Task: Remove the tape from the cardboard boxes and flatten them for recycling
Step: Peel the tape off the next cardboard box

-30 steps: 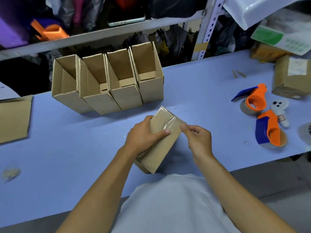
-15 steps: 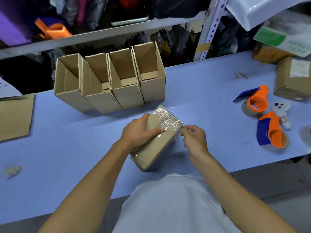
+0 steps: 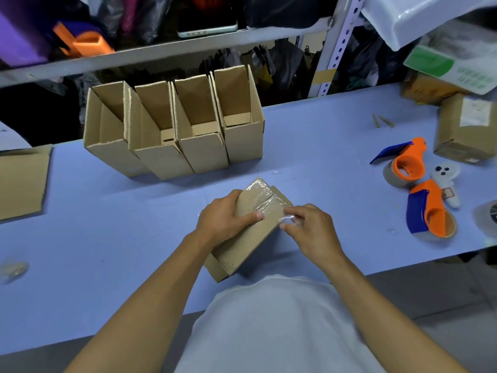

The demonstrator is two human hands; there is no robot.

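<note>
A small sealed cardboard box [image 3: 250, 238] lies tilted on the blue table near its front edge. Clear tape [image 3: 265, 201] covers its upper end. My left hand [image 3: 223, 220] grips the box from the left, thumb laid across its top face. My right hand [image 3: 309, 230] pinches a loose end of the clear tape at the box's right edge. Several open cardboard boxes [image 3: 174, 133] stand in a row behind it.
Two orange-and-blue tape dispensers [image 3: 406, 165] [image 3: 430, 211] lie at the right beside a small white object [image 3: 445, 172]. A closed box [image 3: 468, 130] sits far right. Flat cardboard [image 3: 21, 181] lies at the left edge. A shelf [image 3: 161, 49] runs along the back.
The box has been turned and tipped a little under my left hand. My right hand has moved onto the box's right edge and now has a bit of tape lifted between its fingers.
</note>
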